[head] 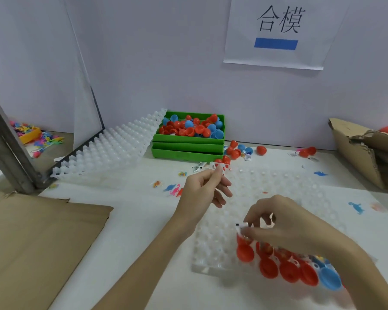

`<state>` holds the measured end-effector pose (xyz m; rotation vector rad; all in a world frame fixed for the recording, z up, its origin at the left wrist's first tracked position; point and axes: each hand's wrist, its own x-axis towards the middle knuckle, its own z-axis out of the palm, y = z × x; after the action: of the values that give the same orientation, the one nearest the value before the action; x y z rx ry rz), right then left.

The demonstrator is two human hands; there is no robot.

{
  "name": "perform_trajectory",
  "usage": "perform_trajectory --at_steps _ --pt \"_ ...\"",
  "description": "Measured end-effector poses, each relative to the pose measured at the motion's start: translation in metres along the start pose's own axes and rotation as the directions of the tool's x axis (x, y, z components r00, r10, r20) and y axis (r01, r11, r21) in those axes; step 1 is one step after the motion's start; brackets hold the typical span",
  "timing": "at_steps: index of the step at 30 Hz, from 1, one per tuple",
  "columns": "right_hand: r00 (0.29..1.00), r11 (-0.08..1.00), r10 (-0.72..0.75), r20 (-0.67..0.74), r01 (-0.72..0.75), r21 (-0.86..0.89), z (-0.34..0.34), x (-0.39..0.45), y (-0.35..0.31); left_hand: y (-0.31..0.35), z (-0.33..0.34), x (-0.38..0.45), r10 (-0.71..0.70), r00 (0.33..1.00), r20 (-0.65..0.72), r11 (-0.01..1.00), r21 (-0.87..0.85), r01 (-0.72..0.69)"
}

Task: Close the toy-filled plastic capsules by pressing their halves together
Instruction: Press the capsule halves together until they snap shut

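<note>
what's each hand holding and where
Left hand pinches the far corner of the clear tray. Right hand pinches a small white slip by its end.

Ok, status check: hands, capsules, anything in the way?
Left hand pinching something small, unclear what. Right hand pinching a small white slip over the clear tray. Capsules there open. Nothing blocking.
</note>
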<state>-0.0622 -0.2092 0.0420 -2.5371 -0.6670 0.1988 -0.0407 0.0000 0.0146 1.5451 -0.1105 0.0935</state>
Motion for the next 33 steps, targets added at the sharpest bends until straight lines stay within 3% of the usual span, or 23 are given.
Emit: perform_trajectory --at_steps 4,7,10,13,21,29,33 --pt "0.981 0.959 0.061 -0.182 -0.007 0.282 -0.008 0.004 0.009 0.001 0.003 -0.002 0.040 0.997 0.068 0.998 0.037 -0.043" --pt "0.930 0.891 0.204 -0.306 -0.047 0.452 -0.007 0.008 0.013 0.000 0.006 -0.005 0.070 0.979 0.192 0.991 0.100 -0.090" --pt "0.875 0.844 0.315 -0.367 -0.081 0.531 -0.002 0.011 0.015 -0.005 0.013 -0.010 0.072 0.958 0.278 0.976 0.178 -0.125" --pt "0.859 0.825 0.333 -0.388 -0.066 0.562 0.005 0.015 0.014 -0.011 0.017 -0.010 0.168 0.961 0.218 0.957 0.197 -0.213" --pt "0.873 0.743 0.360 -0.328 -0.056 0.667 0.013 0.017 0.009 -0.010 0.009 -0.004 0.260 0.962 0.080 0.949 0.166 -0.270" --pt "0.948 0.360 0.300 -0.110 -0.006 0.933 0.012 0.016 0.009 -0.011 0.007 -0.002 0.264 0.962 0.070 0.952 0.142 -0.272" --pt "0.958 0.305 0.273 -0.085 -0.003 0.952 0.012 0.015 0.010 -0.010 0.006 -0.003 0.303 0.944 0.134 0.934 0.154 -0.322"
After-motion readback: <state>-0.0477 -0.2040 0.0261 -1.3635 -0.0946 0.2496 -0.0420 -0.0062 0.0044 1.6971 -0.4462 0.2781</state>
